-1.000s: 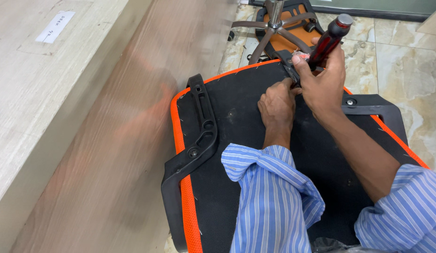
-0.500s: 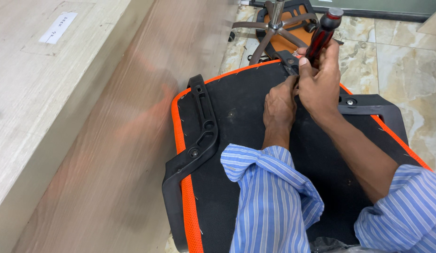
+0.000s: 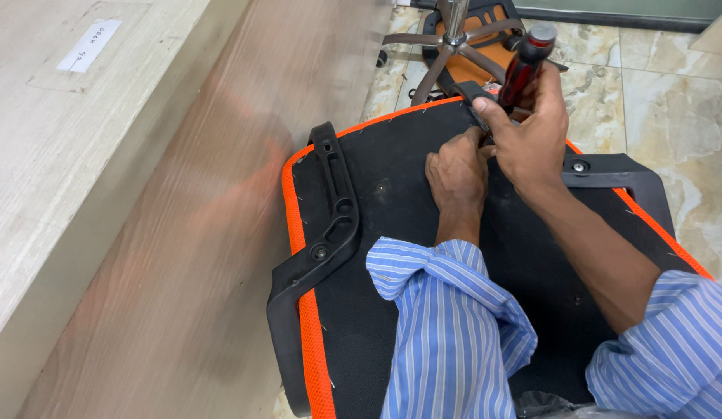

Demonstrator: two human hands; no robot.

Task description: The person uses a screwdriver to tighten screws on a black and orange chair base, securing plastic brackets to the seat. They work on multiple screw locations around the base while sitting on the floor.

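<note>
From my remote seat I see an upturned office chair seat (image 3: 392,256), black underside edged in orange, lying beside the wooden desk front (image 3: 182,256), its black armrest bracket (image 3: 330,209) on the desk side. At the seat's far edge my right hand (image 3: 532,140) is clenched round a red-and-black screwdriver (image 3: 524,66), while my left hand (image 3: 454,174) pinches at its hidden tip. If the tip slips, I judge it could jab those fingers or tear the fabric.
</note>
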